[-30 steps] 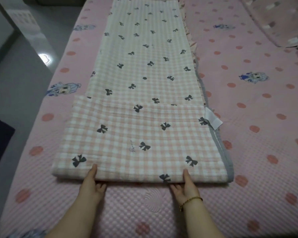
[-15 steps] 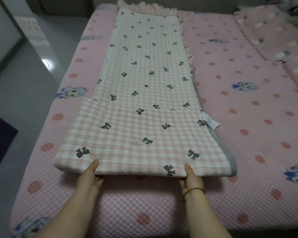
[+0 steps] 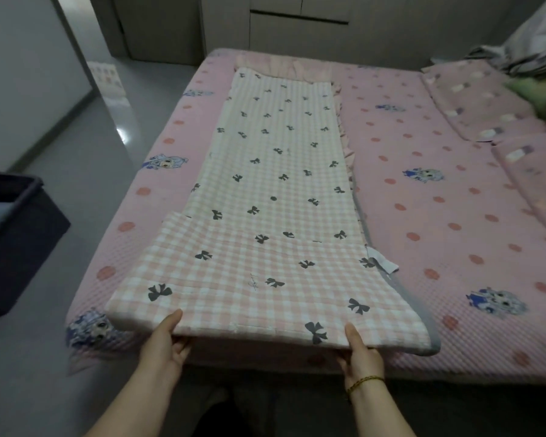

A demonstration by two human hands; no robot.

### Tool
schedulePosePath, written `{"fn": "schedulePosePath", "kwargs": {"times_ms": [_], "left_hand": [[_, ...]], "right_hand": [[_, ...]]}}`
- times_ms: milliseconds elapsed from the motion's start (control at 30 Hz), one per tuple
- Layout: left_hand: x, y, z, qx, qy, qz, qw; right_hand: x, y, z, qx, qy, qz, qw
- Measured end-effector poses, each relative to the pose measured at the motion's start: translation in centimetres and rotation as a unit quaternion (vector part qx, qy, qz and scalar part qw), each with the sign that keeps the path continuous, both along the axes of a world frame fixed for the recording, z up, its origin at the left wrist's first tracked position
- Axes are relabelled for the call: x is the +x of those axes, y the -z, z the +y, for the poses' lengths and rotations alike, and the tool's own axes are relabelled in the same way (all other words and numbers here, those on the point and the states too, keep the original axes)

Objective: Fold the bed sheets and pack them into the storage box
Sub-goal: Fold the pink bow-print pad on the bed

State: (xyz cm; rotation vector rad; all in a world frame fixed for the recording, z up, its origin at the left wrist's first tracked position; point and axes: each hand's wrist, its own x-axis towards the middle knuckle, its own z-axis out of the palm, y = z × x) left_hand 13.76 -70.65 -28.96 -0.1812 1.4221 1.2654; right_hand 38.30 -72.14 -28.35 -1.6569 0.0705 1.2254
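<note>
The checked bed sheet (image 3: 275,216) lies in a long strip on the pink bed (image 3: 454,216). The left hand (image 3: 166,340) and the right hand (image 3: 361,354) each pinch its raised near fold, thumb on top. The dark storage box (image 3: 22,241) stands on the floor to the left.

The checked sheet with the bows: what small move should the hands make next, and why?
Probably turn the folded near end forward over the strip. The left hand and right hand both grip that end, thumbs on top, lifted off the bed, while most of the sheet lies long and flat, likely too long for the storage box.
</note>
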Motion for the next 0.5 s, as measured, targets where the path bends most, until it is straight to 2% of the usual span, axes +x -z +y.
{"fn": "schedulePosePath", "kwargs": {"times_ms": [100,233,500], "left_hand": [[0.9,-1.2,-2.9,0.013,-0.001,0.01,1.0],[1.5,-3.0,-2.9,0.03,-0.003,0.04,0.999],[1.2,-5.8,5.2,0.048,-0.026,0.117,0.992]], "right_hand": [[0.8,-1.6,-2.5,0.003,-0.016,-0.007,1.0],[1.6,-3.2,-2.7,0.023,-0.055,-0.074,0.995],[1.9,-4.8,6.4,0.056,-0.138,-0.237,0.96]]}}
